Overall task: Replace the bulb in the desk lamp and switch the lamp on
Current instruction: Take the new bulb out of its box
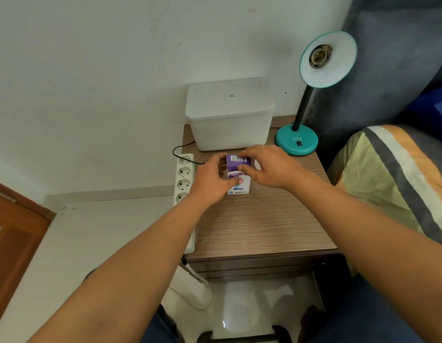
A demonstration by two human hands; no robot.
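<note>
A teal desk lamp (297,141) stands at the back right of the wooden bedside table (259,226). Its shade (336,70) faces me and the socket (318,56) inside holds no bulb. A small purple and white bulb box (237,162) stands on the table in front of me. My left hand (210,181) grips the box from the left, thumb on its front. My right hand (272,167) pinches the purple top flap. A white rounded object peeks out behind my right hand; I cannot tell what it is.
A white lidded plastic bin (230,115) sits at the back of the table by the wall. A white power strip (184,184) with a black plug lies along the table's left edge. A bed with a striped pillow (398,179) is on the right.
</note>
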